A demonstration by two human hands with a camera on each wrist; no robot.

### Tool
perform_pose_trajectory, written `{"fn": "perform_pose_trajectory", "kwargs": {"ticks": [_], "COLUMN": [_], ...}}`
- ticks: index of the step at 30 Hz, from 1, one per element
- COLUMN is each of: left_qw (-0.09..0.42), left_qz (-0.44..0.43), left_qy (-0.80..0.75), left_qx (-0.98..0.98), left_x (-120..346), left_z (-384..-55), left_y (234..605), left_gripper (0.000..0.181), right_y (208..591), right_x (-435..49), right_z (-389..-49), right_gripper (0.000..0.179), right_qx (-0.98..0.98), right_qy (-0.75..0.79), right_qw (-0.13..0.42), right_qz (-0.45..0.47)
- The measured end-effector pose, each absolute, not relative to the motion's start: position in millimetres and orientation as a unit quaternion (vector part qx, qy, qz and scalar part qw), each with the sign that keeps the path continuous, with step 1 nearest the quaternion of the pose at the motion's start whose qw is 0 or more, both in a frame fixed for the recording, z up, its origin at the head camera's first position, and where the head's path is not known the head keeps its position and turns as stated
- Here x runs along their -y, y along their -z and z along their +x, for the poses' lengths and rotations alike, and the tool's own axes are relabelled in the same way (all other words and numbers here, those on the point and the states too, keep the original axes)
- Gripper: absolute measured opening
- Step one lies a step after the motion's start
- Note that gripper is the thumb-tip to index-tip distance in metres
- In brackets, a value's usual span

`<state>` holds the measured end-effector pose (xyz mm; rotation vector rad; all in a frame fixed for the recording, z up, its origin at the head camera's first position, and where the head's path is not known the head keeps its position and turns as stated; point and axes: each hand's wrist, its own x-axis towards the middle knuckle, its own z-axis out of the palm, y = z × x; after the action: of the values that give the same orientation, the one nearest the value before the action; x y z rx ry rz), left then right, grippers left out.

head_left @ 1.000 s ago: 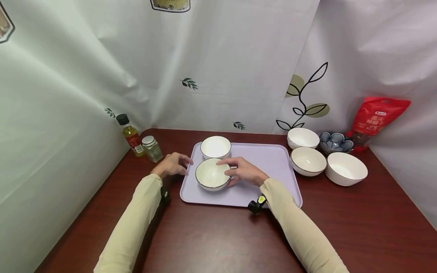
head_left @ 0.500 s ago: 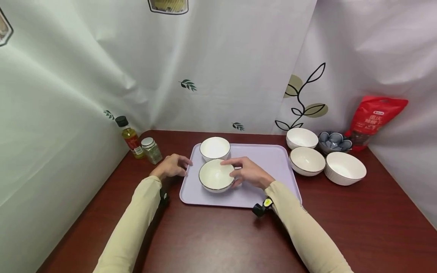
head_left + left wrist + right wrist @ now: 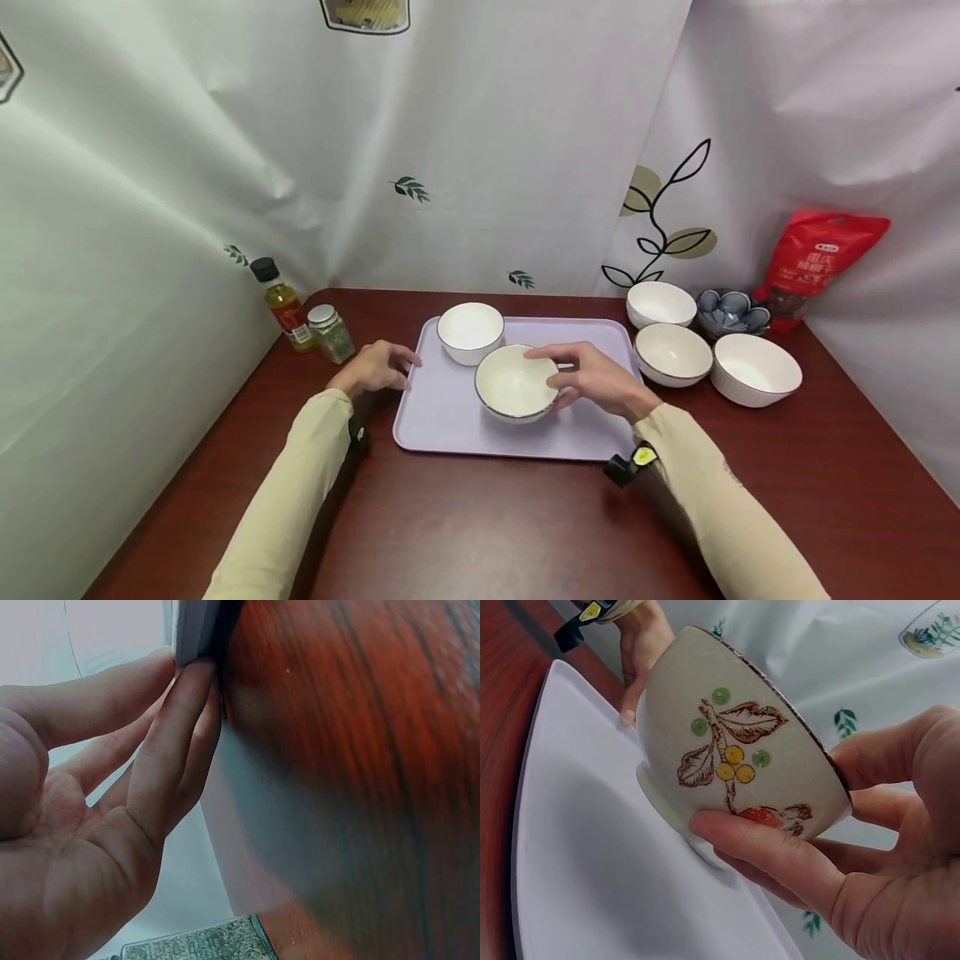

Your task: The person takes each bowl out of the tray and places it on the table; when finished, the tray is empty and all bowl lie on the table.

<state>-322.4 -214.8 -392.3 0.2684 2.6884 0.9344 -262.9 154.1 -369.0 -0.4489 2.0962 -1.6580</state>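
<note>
My right hand point(image 3: 596, 379) grips a cream bowl point(image 3: 513, 387) by its right side, thumb at the rim and fingers against the outer wall. Leaves and berries are painted on that wall, as the bowl point(image 3: 731, 750) shows in the right wrist view. It appears held just above the lilac tray point(image 3: 438, 417), over its middle. At the tray's left edge is my left hand point(image 3: 372, 367); in the left wrist view its fingertips pinch the tray rim point(image 3: 196, 634). A second white bowl point(image 3: 470, 331) stands on the tray at the back left.
Right of the tray stand a white bowl point(image 3: 661, 304), a cream bowl point(image 3: 673, 354), a ribbed white bowl point(image 3: 756, 370) and a blue petal-shaped bowl point(image 3: 731, 313). A red bag point(image 3: 817, 258) leans behind them. At left are an oil bottle point(image 3: 288, 312) and a spice jar point(image 3: 331, 335).
My right hand has carried the cream bowl rightward, from in front of the white bowl to the tray's middle. My left hand has stayed at the tray's left edge.
</note>
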Motion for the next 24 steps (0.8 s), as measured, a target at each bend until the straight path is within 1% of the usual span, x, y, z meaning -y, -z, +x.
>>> {"fn": "perform_pose_trajectory", "kwargs": {"ticks": [5, 11, 24], "left_qw": [0.14, 0.137, 0.133], "left_qz": [0.089, 0.099, 0.103], "left_qy": [-0.324, -0.328, -0.333], "left_qx": [-0.931, -0.929, -0.928], "left_x": [215.0, 213.7, 213.8], "left_z": [-321.1, -319.2, -319.5], "left_y": [392.6, 394.0, 396.7], "left_gripper": [0.039, 0.04, 0.041], "right_y": [363.4, 358.8, 366.5], "right_x": [-178.2, -209.8, -278.3], "right_z": [-254.7, -238.6, -197.3], "right_gripper": [0.057, 0.054, 0.056], "right_qx": [-0.76, -0.775, -0.798], "right_qy": [0.593, 0.581, 0.579], "right_qw": [0.209, 0.188, 0.128], "right_qz": [-0.166, -0.163, -0.111]}}
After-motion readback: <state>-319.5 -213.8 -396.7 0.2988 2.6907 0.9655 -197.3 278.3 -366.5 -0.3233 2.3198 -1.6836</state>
